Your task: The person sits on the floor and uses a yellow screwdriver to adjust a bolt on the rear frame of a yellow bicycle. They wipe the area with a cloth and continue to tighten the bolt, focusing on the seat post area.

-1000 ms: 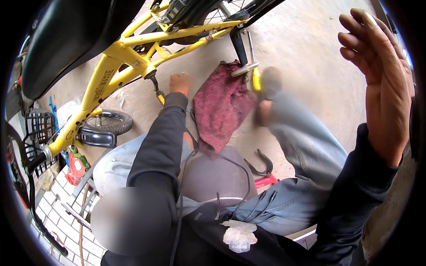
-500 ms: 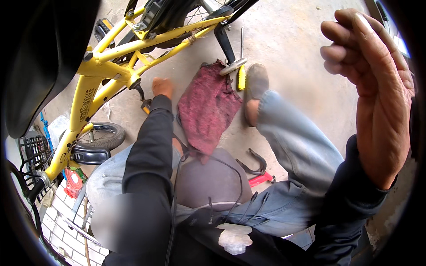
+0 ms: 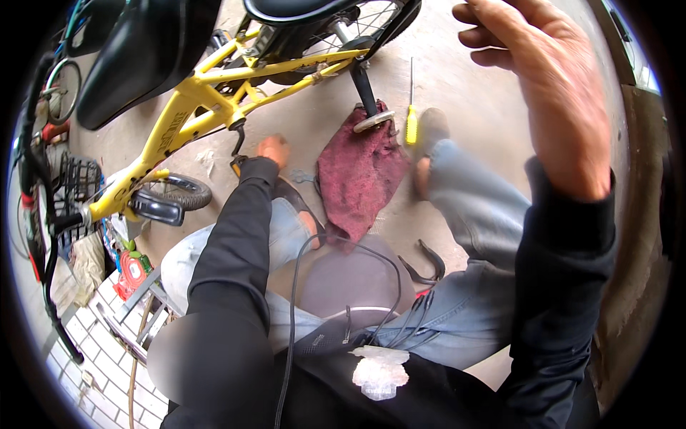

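Observation:
A yellow bicycle (image 3: 158, 139) with a black saddle (image 3: 139, 64) fills the left and upper part of the view. Low by its small crank and pedal (image 3: 237, 166) is my left hand (image 3: 274, 151); its fingers are blurred, and whether it holds anything is hidden. My right hand (image 3: 547, 68) is raised at the upper right, its fingers loosely bent and apart, nothing seen in them. A dark red cloth (image 3: 361, 168) lies on the floor between my feet, under a crank arm that ends in a pale pedal-like piece (image 3: 374, 121).
A yellow-handled screwdriver (image 3: 411, 125) lies right of the cloth, beside my shoe. A black curved part (image 3: 426, 261) rests near my right thigh. At left are a fender-covered small wheel (image 3: 179, 191), a black basket (image 3: 78, 179) and a red coiled item (image 3: 132, 272). A cable (image 3: 291, 314) crosses my lap.
The view has shifted, bringing more of the saddle and handlebar in. My right hand has moved up and left in the picture. My left hand stays low beside the bicycle.

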A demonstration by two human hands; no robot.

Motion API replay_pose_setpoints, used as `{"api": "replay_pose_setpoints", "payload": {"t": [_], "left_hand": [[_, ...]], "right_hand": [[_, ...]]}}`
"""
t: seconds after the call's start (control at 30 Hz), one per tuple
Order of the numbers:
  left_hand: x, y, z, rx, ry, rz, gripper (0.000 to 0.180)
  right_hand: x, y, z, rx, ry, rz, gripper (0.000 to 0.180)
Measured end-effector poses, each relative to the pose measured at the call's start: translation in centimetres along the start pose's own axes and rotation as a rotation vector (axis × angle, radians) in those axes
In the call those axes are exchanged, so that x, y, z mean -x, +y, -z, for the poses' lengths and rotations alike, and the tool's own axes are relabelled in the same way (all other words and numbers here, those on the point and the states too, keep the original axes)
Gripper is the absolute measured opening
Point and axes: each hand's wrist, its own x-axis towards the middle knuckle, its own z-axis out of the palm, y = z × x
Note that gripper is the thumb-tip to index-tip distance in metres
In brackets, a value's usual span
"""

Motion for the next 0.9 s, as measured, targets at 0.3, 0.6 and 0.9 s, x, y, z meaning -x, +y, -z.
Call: {"api": "replay_pose_setpoints", "payload": {"t": [0.3,0.6,0.9], "left_hand": [[6.5,5.4,13.9,-0.143,0.32,-0.339,0.018],[18.6,11.1,18.7,-0.07,0.338,-0.405,0.017],[17.0,10.7,16.4,0.082,0.347,-0.47,0.015]], "right_hand": [[-3.1,3.5,-0.4,-0.08,-0.162,0.109,0.027],[-4.2,3.4,-3.2,0.055,-0.054,0.194,0.031],[-3.6,1.2,-3.0,0.071,-0.208,0.139,0.03]]}}
